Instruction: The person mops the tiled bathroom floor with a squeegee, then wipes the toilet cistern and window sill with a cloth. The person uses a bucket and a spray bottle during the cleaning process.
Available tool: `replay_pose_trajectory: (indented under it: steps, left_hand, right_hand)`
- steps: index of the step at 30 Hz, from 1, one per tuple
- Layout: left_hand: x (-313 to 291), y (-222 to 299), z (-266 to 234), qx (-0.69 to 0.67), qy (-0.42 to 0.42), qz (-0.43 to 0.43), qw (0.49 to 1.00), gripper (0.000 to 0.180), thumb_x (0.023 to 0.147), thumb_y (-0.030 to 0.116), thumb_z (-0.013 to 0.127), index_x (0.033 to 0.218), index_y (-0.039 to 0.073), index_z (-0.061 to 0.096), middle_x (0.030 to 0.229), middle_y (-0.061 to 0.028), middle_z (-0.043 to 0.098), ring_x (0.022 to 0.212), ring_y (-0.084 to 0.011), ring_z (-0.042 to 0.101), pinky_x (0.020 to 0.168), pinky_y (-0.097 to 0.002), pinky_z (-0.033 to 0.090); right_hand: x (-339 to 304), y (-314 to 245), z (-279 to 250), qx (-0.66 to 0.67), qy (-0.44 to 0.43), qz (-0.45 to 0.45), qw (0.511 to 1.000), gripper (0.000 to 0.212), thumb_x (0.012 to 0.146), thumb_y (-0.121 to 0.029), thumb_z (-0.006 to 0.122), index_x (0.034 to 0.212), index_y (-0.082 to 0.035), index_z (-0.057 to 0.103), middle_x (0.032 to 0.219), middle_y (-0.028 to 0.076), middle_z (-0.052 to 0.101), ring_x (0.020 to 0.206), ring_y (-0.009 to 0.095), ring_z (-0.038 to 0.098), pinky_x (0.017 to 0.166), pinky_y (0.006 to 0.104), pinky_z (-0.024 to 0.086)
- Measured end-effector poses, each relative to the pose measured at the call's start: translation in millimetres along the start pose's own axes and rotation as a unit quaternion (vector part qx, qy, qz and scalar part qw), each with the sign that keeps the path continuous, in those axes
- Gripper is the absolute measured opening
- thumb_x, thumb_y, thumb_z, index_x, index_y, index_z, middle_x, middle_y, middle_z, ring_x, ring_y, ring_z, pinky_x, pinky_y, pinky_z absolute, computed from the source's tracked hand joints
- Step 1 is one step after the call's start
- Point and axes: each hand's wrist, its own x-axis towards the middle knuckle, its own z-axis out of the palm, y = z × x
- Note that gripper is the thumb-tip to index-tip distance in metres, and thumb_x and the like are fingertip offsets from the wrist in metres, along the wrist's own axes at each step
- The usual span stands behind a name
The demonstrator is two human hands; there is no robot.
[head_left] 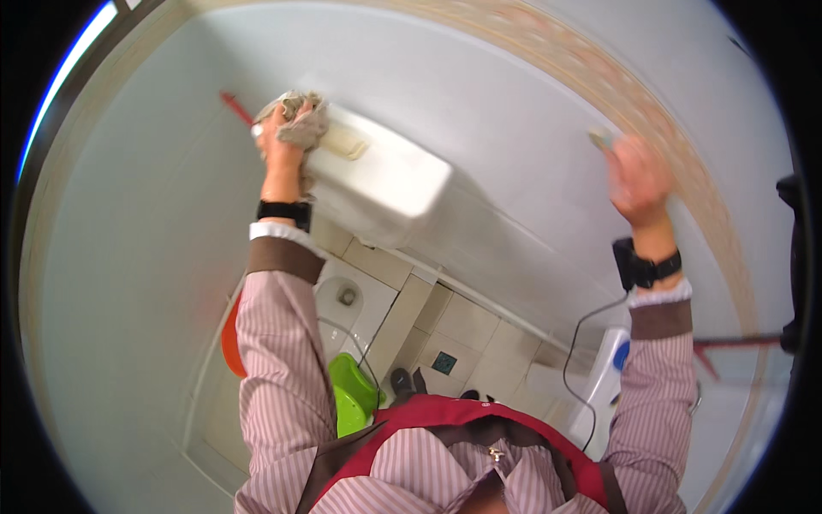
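Beige cloth [303, 128], clamped in left hand [279, 141]: press along left edge of cistern [402, 170]; cannot tell grip of blurred right hand [639, 178].

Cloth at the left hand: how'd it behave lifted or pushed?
The cloth is probably floppy: it bunches in loose folds at the left hand. Pushed along the white tank, it would likely crumple rather than roll, having no firm shape. Probably light, being a small bundle; dampness can't be told.
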Motion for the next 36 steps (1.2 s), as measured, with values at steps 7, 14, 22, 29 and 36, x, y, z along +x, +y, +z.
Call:
replay_pose_trajectory:
  steps: [7, 14, 22, 29, 36]
  left_hand:
    - [-120, 57, 44, 0.14, -0.098, 0.396, 0.902, 0.027, 0.064, 0.013, 0.068, 0.09, 0.012, 0.061, 0.091, -0.0052, 0.06, 0.089, -0.0269, 0.053, 0.075, -0.0355, 0.044]
    - [-275, 56, 52, -0.064, -0.25, 0.395, 0.882, 0.031, 0.061, -0.002, 0.064, 0.091, 0.004, 0.06, 0.088, -0.0136, 0.059, 0.083, -0.0299, 0.057, 0.074, -0.0338, 0.045]
    - [-470, -35, 32, -0.282, -0.392, -0.182, 0.857, 0.015, 0.073, -0.002, 0.06, 0.088, 0.0, 0.057, 0.077, -0.0034, 0.057, 0.068, -0.0127, 0.053, 0.059, -0.0248, 0.043]
    - [-584, 5, 33, -0.309, -0.451, -0.333, 0.768, 0.017, 0.077, 0.011, 0.056, 0.089, -0.001, 0.057, 0.081, -0.0087, 0.06, 0.074, -0.0213, 0.059, 0.065, -0.0325, 0.049]
    - [-678, 132, 110, -0.351, -0.561, -0.327, 0.674, 0.027, 0.08, 0.017, 0.05, 0.097, -0.004, 0.054, 0.09, -0.0128, 0.06, 0.079, -0.0251, 0.06, 0.071, -0.0358, 0.049]
  right_hand:
    - [1, 2, 2, 0.042, 0.039, -0.039, 0.998, 0.004, 0.066, -0.013, 0.051, 0.069, -0.013, 0.048, 0.07, 0.002, 0.045, 0.06, 0.017, 0.049, 0.046, 0.0292, 0.038]
    - [1, -11, -14, 0.023, 0.036, 0.009, 0.999, 0.012, 0.073, -0.02, 0.049, 0.066, -0.01, 0.05, 0.066, 0.005, 0.051, 0.062, 0.021, 0.057, 0.052, 0.0352, 0.045]
    - [-189, -134, -105, 0.444, -0.061, 0.429, 0.784, 0.023, 0.076, -0.024, 0.055, 0.071, -0.003, 0.048, 0.072, 0.017, 0.052, 0.063, 0.033, 0.052, 0.056, 0.0437, 0.039]
    - [-443, -153, -343, 0.437, 0.078, 0.865, 0.232, 0.021, 0.078, -0.021, 0.061, 0.077, -0.002, 0.052, 0.063, 0.002, 0.05, 0.047, 0.009, 0.044, 0.04, 0.0227, 0.034]
    - [-521, -161, -469, 0.468, 0.361, 0.803, 0.08, 0.011, 0.086, -0.014, 0.052, 0.084, -0.004, 0.051, 0.073, 0.002, 0.048, 0.058, 0.01, 0.044, 0.052, 0.0222, 0.038]
